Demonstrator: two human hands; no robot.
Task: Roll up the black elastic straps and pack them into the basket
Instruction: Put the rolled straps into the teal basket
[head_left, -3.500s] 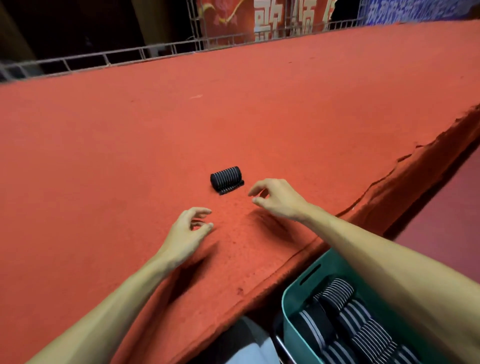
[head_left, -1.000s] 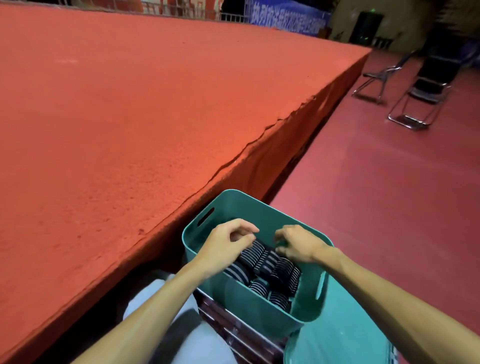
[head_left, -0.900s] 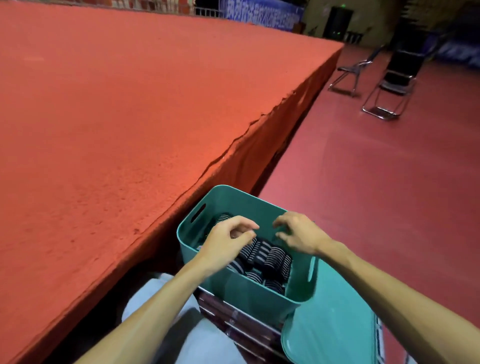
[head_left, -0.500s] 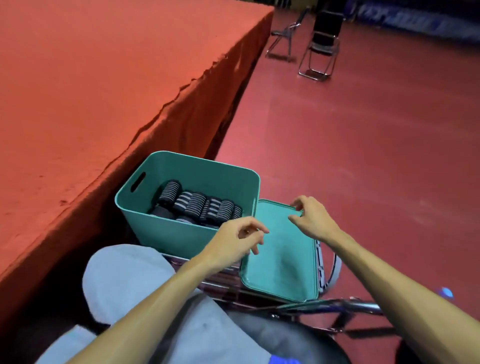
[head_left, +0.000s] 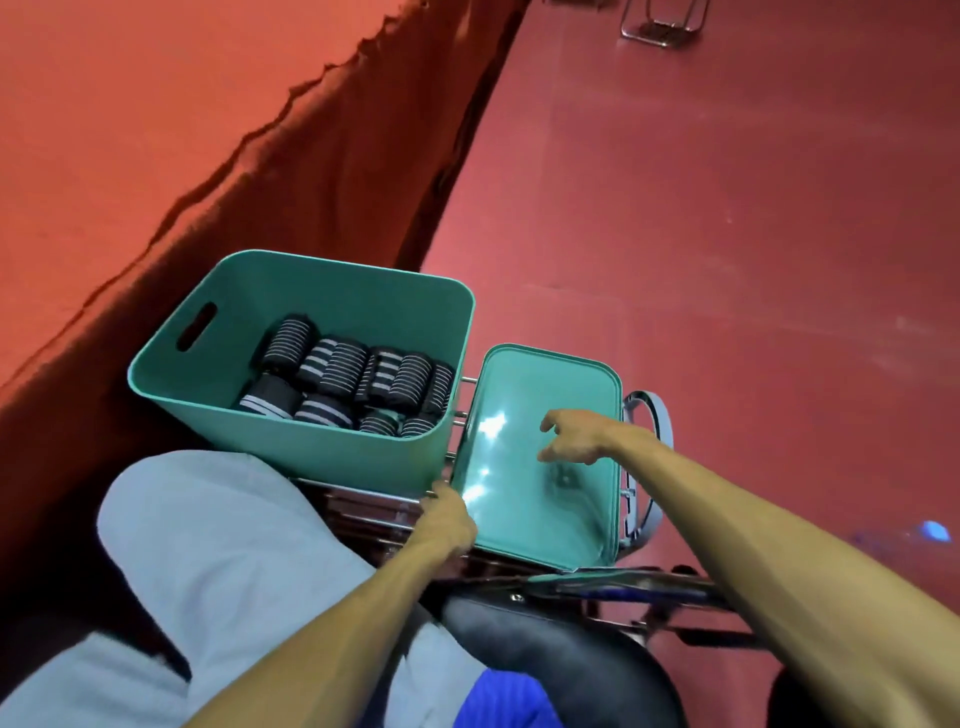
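Inside teal basket (head_left: 311, 457): rolled black elastic straps (head_left: 363, 374), packed in rows. Just right of basket: teal lid (head_left: 524, 519), lying flat. Left hand (head_left: 447, 519) grips lid's edge nearest basket. Right hand (head_left: 576, 436) hovers over lid, fingers loosely spread, holding nothing.

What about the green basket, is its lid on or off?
Off. The basket stands open, rolled straps showing inside; the lid lies flat beside it.
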